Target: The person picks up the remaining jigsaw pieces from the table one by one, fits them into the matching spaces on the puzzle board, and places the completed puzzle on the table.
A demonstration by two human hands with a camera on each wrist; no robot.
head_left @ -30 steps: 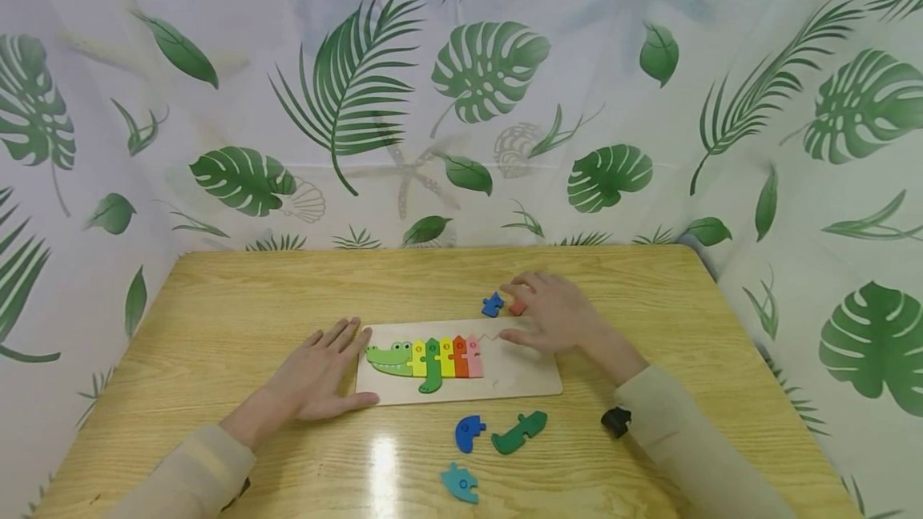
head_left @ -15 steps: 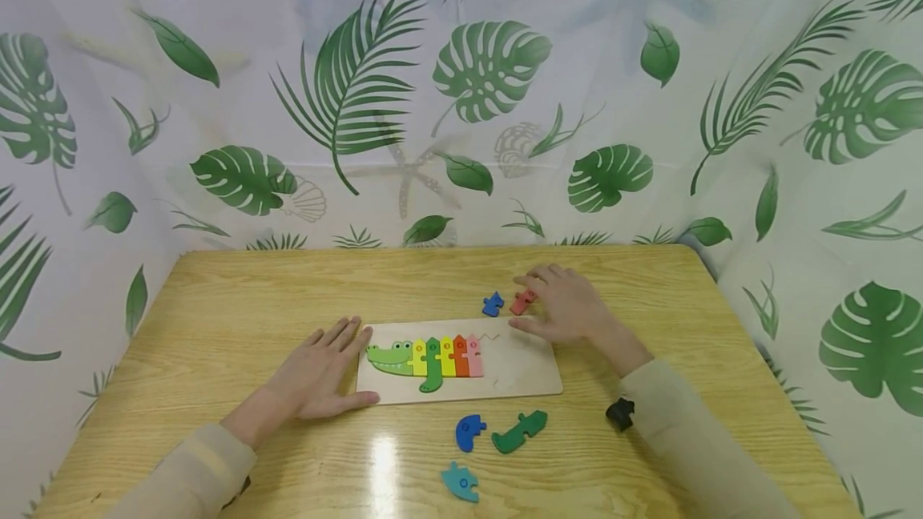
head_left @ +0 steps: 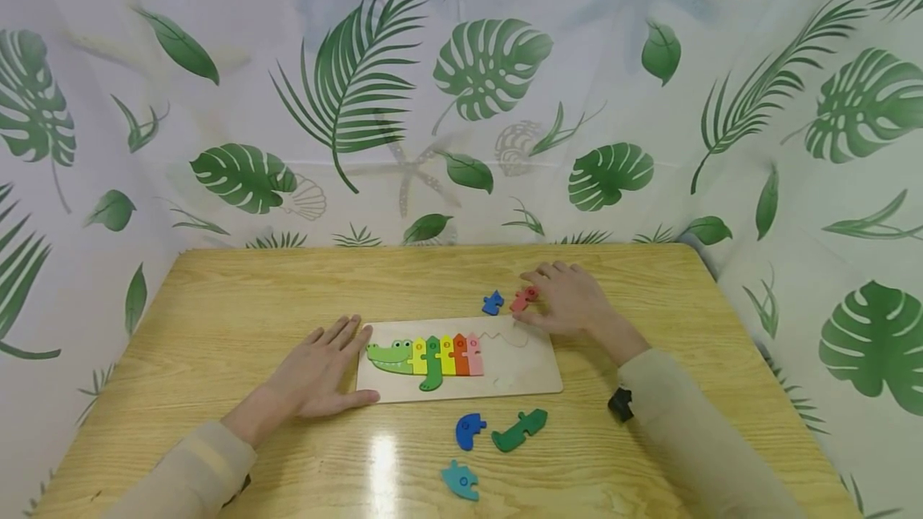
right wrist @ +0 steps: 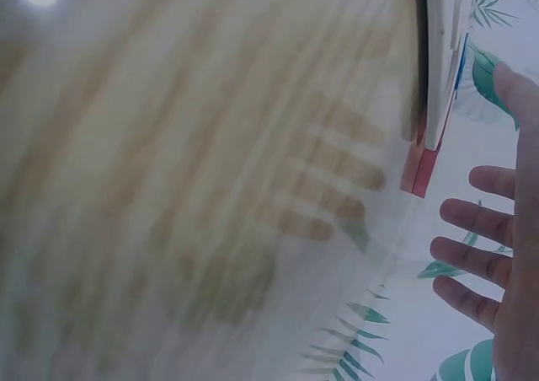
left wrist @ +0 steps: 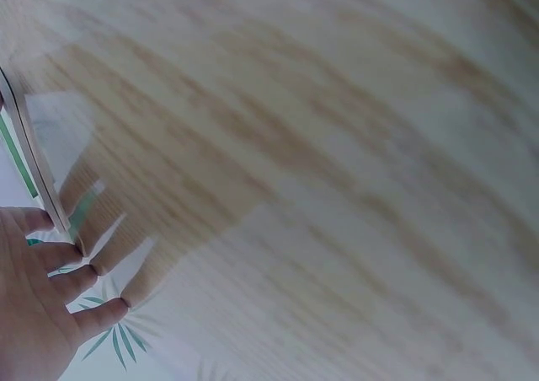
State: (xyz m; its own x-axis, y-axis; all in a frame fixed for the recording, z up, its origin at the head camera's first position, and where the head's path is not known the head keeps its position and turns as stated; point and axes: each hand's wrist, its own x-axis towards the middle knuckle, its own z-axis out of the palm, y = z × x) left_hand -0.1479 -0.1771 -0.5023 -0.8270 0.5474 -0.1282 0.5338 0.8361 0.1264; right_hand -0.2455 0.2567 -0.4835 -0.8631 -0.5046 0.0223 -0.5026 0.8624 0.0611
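My left hand (head_left: 317, 371) rests at the left end of a pale wooden puzzle board (head_left: 534, 371), fingers spread and thumb by its lower corner. In the left wrist view its fingers (left wrist: 63, 254) lie along the board's edge. Set in the board are a light-green crocodile head (head_left: 391, 359) and a row of coloured pieces, ending in a pink one (head_left: 473, 359). My right hand (head_left: 573, 303) hovers over the board's far right corner, beside a red puzzle piece (head_left: 521, 301) on the table. The right wrist view shows its fingers (right wrist: 476, 221) apart from the red piece.
A blue piece (head_left: 493, 303) lies behind the board, left of the red one. In front of the board lie a blue curved piece (head_left: 469, 432), a dark-green leg piece (head_left: 521, 431) and a light-blue piece (head_left: 460, 480). A leaf-patterned curtain (head_left: 461, 102) stands behind the wooden table (head_left: 288, 279).
My right hand has drawn a little to the right and back, uncovering more of the red piece and of the board's outline. My left hand has stayed in place.
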